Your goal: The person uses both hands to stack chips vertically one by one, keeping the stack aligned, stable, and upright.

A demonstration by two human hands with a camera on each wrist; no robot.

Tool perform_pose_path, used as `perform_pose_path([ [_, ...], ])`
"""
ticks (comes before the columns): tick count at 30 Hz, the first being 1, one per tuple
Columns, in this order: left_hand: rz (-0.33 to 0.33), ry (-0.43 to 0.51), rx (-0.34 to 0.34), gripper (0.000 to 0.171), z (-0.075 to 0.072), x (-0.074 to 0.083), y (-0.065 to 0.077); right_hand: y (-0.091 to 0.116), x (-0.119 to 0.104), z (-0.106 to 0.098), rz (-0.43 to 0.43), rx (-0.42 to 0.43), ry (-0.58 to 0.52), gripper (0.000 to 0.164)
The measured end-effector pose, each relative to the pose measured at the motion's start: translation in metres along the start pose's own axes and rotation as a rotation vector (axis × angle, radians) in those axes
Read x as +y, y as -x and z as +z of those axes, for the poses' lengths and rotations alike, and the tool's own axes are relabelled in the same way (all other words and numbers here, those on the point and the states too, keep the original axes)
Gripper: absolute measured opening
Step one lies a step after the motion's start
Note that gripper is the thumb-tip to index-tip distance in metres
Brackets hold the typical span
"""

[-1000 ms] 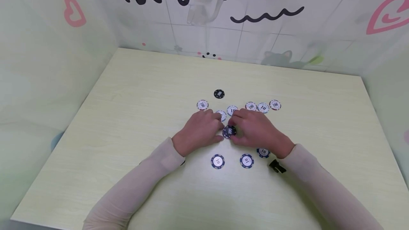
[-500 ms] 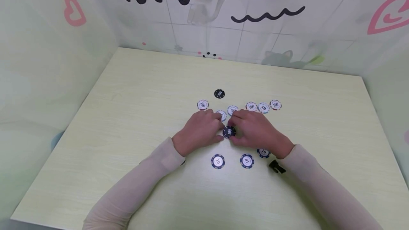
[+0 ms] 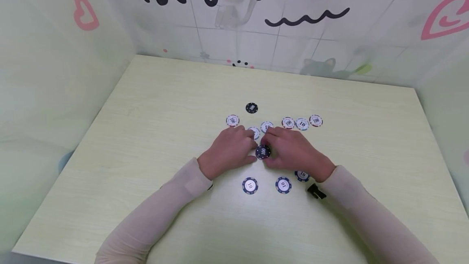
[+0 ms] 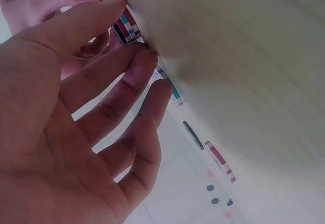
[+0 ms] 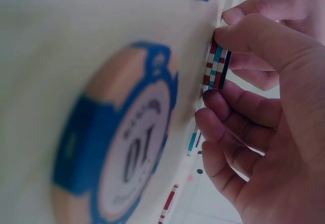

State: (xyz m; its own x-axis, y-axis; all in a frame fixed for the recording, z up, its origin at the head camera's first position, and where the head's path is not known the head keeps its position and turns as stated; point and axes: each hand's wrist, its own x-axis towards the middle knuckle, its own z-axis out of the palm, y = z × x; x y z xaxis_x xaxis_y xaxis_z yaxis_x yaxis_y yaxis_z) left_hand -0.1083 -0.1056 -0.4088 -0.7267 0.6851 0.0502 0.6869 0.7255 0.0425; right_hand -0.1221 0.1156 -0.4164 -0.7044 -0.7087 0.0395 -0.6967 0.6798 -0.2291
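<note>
A short stack of poker chips (image 3: 263,152) stands on the table between the hands, topped by a black 100 chip. Red, teal and white edges show beneath it in the right wrist view. My right hand (image 3: 293,148) pinches this stack from the right, thumb on the near side and fingers on the far side. At its left edge is my left hand (image 3: 231,146), fingers loosely bent and spread, thumb and index tips right beside the chips. Just past the fingertips lie two blue-edged white chips (image 3: 267,126), partly covered by the hands.
Farther back lie a black 100 chip (image 3: 251,108), a red-edged 100 chip (image 3: 232,120) and a row of several white chips (image 3: 302,124). Nearer are dark-blue 10 chips (image 3: 250,185), one of them (image 3: 302,175) beside my right wrist. Printed walls enclose the table (image 3: 176,93).
The black top chip has settled over the chip beneath, whose pale edge showed at the left a second ago. My right hand has shifted very slightly; the left hand stays in place.
</note>
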Motion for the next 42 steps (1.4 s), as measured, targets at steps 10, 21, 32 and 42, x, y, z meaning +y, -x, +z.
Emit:
perform_pose_path([
  [10, -0.004, -0.007, -0.012, 0.027, 0.001, 0.001, -0.001, 0.009, 0.002, -0.008, 0.049, -0.041, 0.022, 0.045],
  [21, -0.002, 0.0, -0.01, 0.028, -0.001, 0.002, -0.001, 0.041, 0.018, -0.026, 0.119, -0.018, 0.034, 0.038],
  [32, 0.003, -0.03, 0.014, 0.031, 0.001, 0.006, -0.001, 0.086, 0.038, -0.035, 0.162, 0.047, 0.034, 0.034],
  [42, -0.021, -0.097, 0.017, 0.043, 0.001, 0.012, -0.001, 0.114, 0.05, -0.038, 0.15, 0.027, 0.0, 0.039],
])
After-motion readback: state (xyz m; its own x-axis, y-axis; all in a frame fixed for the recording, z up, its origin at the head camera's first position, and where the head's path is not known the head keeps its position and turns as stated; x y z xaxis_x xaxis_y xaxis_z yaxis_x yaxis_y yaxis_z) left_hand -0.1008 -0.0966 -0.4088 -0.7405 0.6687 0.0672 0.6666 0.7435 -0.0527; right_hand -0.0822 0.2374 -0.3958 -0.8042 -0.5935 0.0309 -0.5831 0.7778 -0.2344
